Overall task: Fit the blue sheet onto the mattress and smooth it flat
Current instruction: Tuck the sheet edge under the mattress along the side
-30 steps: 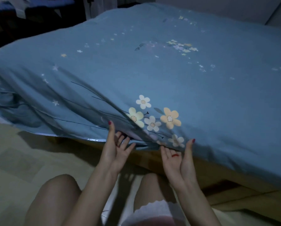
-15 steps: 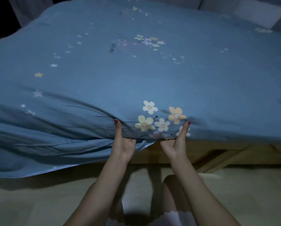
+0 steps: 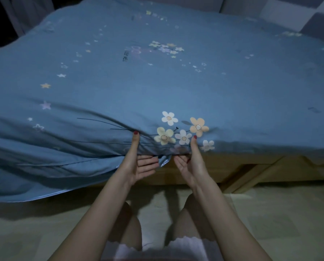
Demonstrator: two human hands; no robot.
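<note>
Most of the view is the blue sheet (image 3: 157, 87), spread over the mattress, its near edge hanging loose at left above a pale floor (image 3: 44, 232). Wooden frame (image 3: 232, 168) shows below. Small dark print on the sheet is unreadable. Left hand (image 3: 138, 162) and right hand (image 3: 190, 164) each pinch the hem, thumbs on top.

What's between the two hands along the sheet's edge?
In the head view, printed flowers on the blue sheet lie between left hand and right hand.
</note>
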